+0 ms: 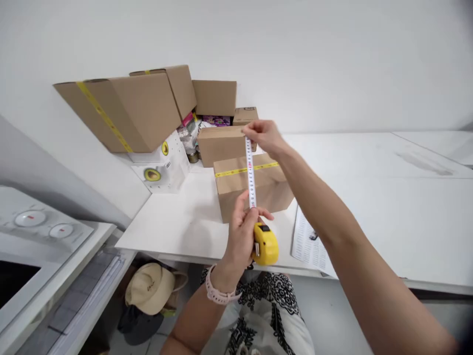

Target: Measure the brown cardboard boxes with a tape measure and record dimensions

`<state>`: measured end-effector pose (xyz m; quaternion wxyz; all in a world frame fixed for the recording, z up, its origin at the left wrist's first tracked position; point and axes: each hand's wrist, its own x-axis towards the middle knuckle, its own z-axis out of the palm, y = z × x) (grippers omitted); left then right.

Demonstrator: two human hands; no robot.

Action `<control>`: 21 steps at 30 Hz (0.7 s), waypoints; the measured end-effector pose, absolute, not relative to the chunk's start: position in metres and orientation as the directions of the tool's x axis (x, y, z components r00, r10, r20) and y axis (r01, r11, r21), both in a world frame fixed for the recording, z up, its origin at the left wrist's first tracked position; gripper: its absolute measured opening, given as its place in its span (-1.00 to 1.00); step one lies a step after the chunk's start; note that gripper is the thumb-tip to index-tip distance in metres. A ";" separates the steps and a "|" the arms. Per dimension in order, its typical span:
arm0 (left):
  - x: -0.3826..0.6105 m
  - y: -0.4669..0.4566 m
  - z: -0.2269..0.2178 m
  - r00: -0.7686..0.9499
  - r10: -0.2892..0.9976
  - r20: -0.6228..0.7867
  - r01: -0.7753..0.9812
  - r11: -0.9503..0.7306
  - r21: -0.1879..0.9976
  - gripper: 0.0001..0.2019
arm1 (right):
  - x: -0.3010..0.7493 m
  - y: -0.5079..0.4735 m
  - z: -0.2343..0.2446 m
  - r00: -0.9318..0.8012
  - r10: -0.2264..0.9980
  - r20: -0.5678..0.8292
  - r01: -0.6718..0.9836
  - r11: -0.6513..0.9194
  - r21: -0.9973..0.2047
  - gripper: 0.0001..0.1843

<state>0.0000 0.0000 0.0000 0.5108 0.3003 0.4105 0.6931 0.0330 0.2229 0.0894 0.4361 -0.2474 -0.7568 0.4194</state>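
Observation:
Between my hands a white measuring blade stretches out of a yellow tape measure [266,245]. My right hand [266,135] pinches the blade's far end, above the back of a taped cardboard box [236,185]. Nearer to me, my left hand [242,229] is closed on the blade close to the case, with thumb and fingers pressed together and one finger stretched out. The yellow case hangs just right of that hand, by the table's front edge. The blade passes in front of the box and its yellow tape strip; whether it touches the box I cannot tell.
Larger cardboard boxes [148,106] stand on white avocado-print boxes [173,167] at the back left. Another carton [221,145] stands behind the taped box. A printed sheet [310,241] lies right of it on the white table [388,207]. A white appliance with knobs [40,222] is at left.

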 end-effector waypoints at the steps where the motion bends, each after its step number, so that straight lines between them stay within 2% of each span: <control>1: -0.004 -0.005 -0.002 -0.247 0.969 0.026 -0.414 -0.130 0.901 -0.53 | 0.050 0.214 0.094 -0.459 0.739 0.493 -0.043 0.535 -0.843 -0.82; 3: -0.010 -0.014 -0.008 -0.123 0.991 0.046 -0.319 -0.083 0.944 -0.57 | 0.092 0.187 0.092 -0.402 0.740 0.540 -0.101 0.550 -0.829 -0.85; 5: -0.014 -0.020 -0.015 0.033 0.999 0.021 -0.221 -0.013 0.975 -0.59 | 0.135 0.148 0.072 -0.351 0.773 0.529 -0.101 0.530 -0.842 -0.84; 9: 0.000 -0.019 -0.031 0.342 0.937 -0.072 -0.034 0.089 0.995 -0.61 | 0.185 0.061 -0.005 -0.248 0.898 0.365 -0.084 0.355 -0.931 -0.84; 11: 0.014 -0.012 -0.040 0.422 0.900 -0.109 0.045 0.099 0.994 -0.65 | 0.191 0.028 -0.040 -0.176 0.946 0.273 -0.109 0.257 -0.960 -0.85; 14: 0.033 0.005 -0.054 0.471 0.871 -0.139 0.155 0.073 0.985 -0.75 | 0.200 0.008 -0.073 -0.089 0.966 0.241 -0.057 0.237 -0.970 -0.84; 16: 0.040 0.019 -0.060 0.507 0.845 -0.172 0.198 0.080 0.977 -0.79 | 0.217 0.015 -0.084 -0.034 0.958 0.286 0.084 0.288 -0.954 -0.83; 18: 0.041 0.037 -0.062 0.547 0.807 -0.223 0.217 0.120 0.969 -0.77 | 0.241 0.038 -0.092 0.029 0.924 0.381 0.311 0.354 -0.882 -0.82; 19: 0.040 0.046 -0.062 0.563 0.788 -0.248 0.220 0.147 0.964 -0.76 | 0.255 0.054 -0.096 0.051 0.895 0.444 0.459 0.374 -0.806 -0.80; 21: 0.037 0.067 -0.061 0.597 0.749 -0.288 0.214 0.197 0.957 -0.76 | 0.279 0.090 -0.105 -0.012 0.854 0.520 0.767 0.342 -0.544 -0.79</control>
